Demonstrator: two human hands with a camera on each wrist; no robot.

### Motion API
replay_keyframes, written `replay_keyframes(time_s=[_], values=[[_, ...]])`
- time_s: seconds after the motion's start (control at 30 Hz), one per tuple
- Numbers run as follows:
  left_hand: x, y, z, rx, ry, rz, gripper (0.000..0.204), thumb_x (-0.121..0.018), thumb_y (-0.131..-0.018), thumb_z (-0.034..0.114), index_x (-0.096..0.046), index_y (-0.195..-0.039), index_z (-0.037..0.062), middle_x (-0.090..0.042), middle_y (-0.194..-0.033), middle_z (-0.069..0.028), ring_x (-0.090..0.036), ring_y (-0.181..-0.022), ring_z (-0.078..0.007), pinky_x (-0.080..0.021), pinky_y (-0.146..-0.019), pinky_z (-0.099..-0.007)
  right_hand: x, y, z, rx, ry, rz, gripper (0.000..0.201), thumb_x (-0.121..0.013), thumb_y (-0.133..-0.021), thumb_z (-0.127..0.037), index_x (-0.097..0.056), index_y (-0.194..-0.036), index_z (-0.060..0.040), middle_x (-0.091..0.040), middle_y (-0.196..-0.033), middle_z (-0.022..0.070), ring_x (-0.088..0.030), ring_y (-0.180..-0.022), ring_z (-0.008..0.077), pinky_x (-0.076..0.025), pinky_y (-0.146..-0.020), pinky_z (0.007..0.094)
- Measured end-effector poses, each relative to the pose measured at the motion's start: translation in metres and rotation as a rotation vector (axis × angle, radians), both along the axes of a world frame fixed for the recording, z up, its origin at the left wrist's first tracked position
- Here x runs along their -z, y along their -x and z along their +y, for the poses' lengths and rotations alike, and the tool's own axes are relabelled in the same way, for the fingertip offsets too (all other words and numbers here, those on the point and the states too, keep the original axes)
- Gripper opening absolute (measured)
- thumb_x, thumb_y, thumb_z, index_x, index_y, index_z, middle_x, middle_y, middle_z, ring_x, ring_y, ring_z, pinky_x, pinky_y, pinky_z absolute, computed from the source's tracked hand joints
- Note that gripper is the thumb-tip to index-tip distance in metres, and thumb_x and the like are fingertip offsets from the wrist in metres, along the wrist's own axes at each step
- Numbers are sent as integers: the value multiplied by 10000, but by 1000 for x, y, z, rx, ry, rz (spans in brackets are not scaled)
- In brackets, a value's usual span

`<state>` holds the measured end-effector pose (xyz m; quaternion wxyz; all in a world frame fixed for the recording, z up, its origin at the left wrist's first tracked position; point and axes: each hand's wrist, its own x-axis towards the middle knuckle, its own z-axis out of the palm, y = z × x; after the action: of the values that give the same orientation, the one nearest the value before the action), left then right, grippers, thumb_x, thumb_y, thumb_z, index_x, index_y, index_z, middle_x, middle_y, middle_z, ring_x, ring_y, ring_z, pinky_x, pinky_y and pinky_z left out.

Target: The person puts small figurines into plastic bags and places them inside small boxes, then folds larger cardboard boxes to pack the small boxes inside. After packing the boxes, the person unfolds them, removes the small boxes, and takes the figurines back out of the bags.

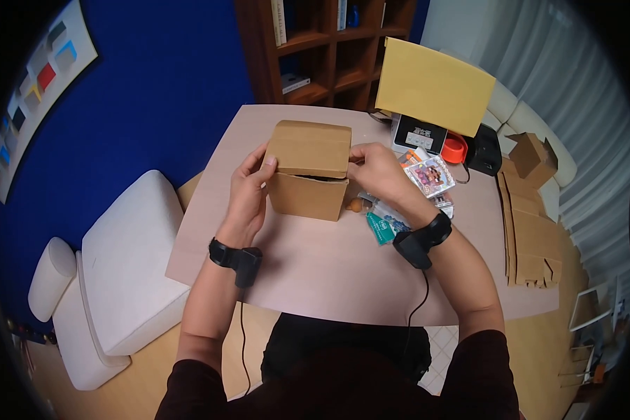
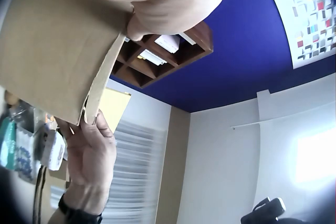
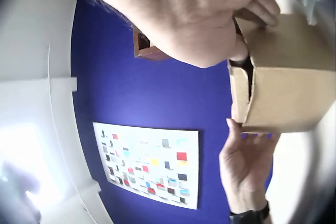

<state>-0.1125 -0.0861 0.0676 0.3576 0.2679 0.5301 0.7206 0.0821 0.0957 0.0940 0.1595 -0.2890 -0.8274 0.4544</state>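
Note:
A brown cardboard box (image 1: 306, 198) stands on the table, its lid (image 1: 311, 147) lowered with a thin dark gap along the front edge. The left hand (image 1: 250, 190) holds the box's left side, thumb on the lid's edge. At the right side is the right hand (image 1: 383, 173), its fingers curled at the lid's corner. In the right wrist view, a finger of the right hand (image 3: 199, 19) reaches into the gap beside the box (image 3: 294, 98), while the left hand (image 3: 247, 166) supports the opposite side.
Right of the box lie a teal packet (image 1: 381, 228), an orange-brown item (image 1: 357, 204) and a picture case (image 1: 430, 175). Behind them stand a yellow panel (image 1: 435, 84), a red round object (image 1: 454, 148) and a black device (image 1: 483, 150). Flattened cardboard (image 1: 528, 231) lies at the table's right edge.

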Motion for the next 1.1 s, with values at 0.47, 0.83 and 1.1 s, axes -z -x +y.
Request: replay_keyframes(time_s=[0.47,0.83,1.1], values=[[-5,-18,5,-55,-41,313,499,-798,-948,133,-622,-1400,14,-603,-1460,-158,-545,-1389,-248,-439,-1154,-392,-30,8,-36,94,-331,-176,667,-753,-895,-556,-720,-1229,20,-787,-957,230,-759,-979,384,-596,-871,471],[-15,-9,12,-276,326,1083,542,-802,-866,194,-626,-1327,-29,-768,-1033,-205,-724,-1024,-446,-560,-970,-492,-15,26,-40,143,-681,-257,311,-759,-817,-222,-761,-936,65,-741,-1008,311,-750,-936,447,-606,-812,520],[-8,13,-27,-292,173,543,344,-701,-1034,270,-757,-1064,-68,-715,-846,-63,-606,-703,-126,-505,-710,-296,-16,-16,-2,123,417,341,312,-732,-873,44,-733,-1180,96,-764,-1050,104,-726,-919,167,-589,-844,315]])
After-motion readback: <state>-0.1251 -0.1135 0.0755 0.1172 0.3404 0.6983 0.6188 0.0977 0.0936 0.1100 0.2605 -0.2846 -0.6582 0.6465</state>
